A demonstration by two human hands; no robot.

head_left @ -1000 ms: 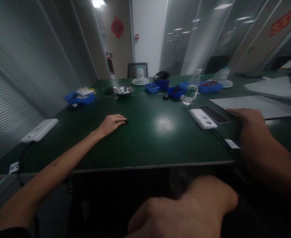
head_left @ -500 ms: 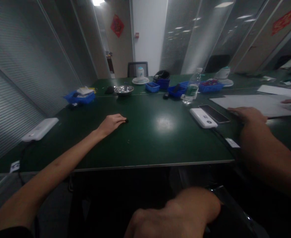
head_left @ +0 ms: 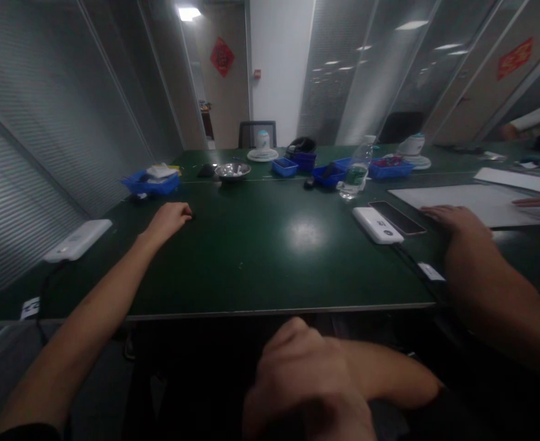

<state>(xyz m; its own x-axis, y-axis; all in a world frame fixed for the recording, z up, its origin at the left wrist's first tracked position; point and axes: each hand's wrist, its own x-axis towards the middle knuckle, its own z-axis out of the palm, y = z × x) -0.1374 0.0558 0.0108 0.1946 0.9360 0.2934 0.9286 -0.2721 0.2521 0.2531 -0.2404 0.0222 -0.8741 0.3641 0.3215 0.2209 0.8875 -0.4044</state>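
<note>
This is looking like an office meeting room serving as a workroom: dark green tables (head_left: 260, 257) are standing pushed together, and glass partition walls with closed blinds (head_left: 44, 135) are shutting the room in on both sides, ceiling lights reflecting in the panes. A red paper decoration (head_left: 222, 56) is hanging by the corridor, and an office chair (head_left: 257, 131) is standing at the far end. Blue parts bins (head_left: 150, 182), a steel bowl (head_left: 233, 171), a small white fan (head_left: 263, 147), a water bottle (head_left: 357, 171), a phone (head_left: 396, 217), a power bank (head_left: 377, 224) and paper sheets (head_left: 467, 199) are lying across the tabletop
</note>
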